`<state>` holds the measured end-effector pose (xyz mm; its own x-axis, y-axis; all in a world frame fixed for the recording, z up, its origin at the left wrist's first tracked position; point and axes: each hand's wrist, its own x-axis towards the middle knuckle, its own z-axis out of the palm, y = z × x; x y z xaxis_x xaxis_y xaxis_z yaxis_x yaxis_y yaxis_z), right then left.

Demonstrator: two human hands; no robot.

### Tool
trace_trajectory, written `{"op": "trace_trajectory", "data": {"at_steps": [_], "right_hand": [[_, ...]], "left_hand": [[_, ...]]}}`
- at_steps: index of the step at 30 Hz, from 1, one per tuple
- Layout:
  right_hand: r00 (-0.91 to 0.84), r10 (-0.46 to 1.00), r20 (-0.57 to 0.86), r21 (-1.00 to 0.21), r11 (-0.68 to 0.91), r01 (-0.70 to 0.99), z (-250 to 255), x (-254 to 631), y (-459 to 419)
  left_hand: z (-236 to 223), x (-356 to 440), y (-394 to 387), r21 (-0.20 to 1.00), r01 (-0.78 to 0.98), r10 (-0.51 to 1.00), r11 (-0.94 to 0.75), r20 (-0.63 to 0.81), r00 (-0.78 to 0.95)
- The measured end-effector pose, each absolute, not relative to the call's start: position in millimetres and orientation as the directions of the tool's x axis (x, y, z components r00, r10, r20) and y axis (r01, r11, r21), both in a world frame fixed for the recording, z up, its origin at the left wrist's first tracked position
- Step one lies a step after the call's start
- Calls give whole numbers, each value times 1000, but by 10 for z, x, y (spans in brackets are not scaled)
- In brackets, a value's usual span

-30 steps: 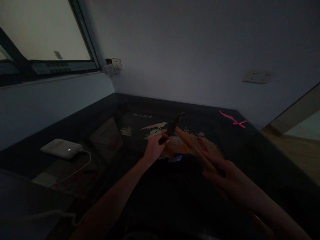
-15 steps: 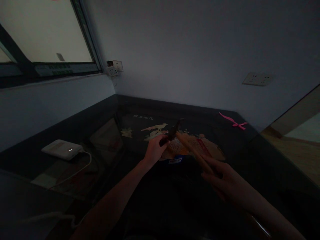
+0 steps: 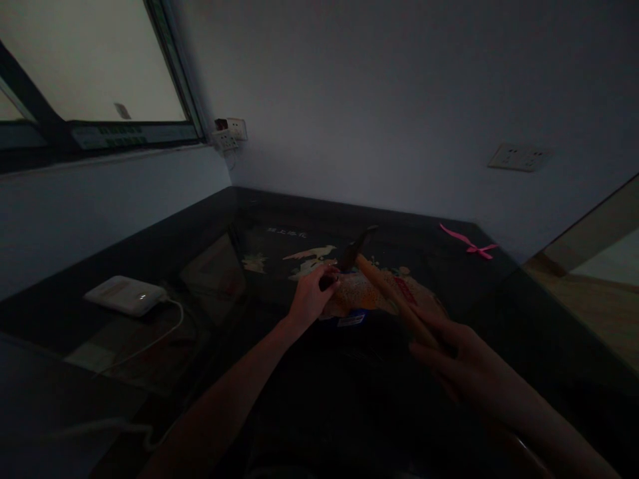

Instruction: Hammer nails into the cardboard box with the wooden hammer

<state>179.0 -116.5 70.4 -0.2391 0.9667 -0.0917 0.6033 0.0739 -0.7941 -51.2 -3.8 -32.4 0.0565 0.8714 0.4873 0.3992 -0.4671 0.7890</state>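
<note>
A hammer with a pale wooden handle (image 3: 382,283) and a dark metal head that tapers at its far end is in my right hand (image 3: 459,352), whose fingers wrap the lower handle. The head hangs just right of my left hand (image 3: 315,293), above a clear plastic bag (image 3: 367,293) with red and blue print and orange-brown contents. My left hand is closed in a pinch at the bag's left end, thumb against forefinger. What sits between those fingertips is too dark to make out.
On the left of the dark glossy tabletop (image 3: 210,339) lies a white power bank (image 3: 124,296) with a white cable (image 3: 172,326). A pink ribbon (image 3: 469,245) lies near the far right corner. Walls with sockets (image 3: 519,158) stand behind, a window at left.
The hammer head has lifted slightly up and to the right, away from my left fingers. My right hand has shifted a little right and down; my left hand has hardly moved.
</note>
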Motion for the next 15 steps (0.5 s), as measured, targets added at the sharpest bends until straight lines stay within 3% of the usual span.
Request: {"op": "trace_trajectory", "data": {"at_steps": [6,15], "right_hand": [[-227,971,-72,-740,101,665,697,1770,-1153],[-231,971,-63,-765,102,636,684,1791,-1171]], "left_hand": [[-322,-519,-41,791,400,875,-463,481,62],[-314,-524,-46,787,394,869,-476,491,68]]}}
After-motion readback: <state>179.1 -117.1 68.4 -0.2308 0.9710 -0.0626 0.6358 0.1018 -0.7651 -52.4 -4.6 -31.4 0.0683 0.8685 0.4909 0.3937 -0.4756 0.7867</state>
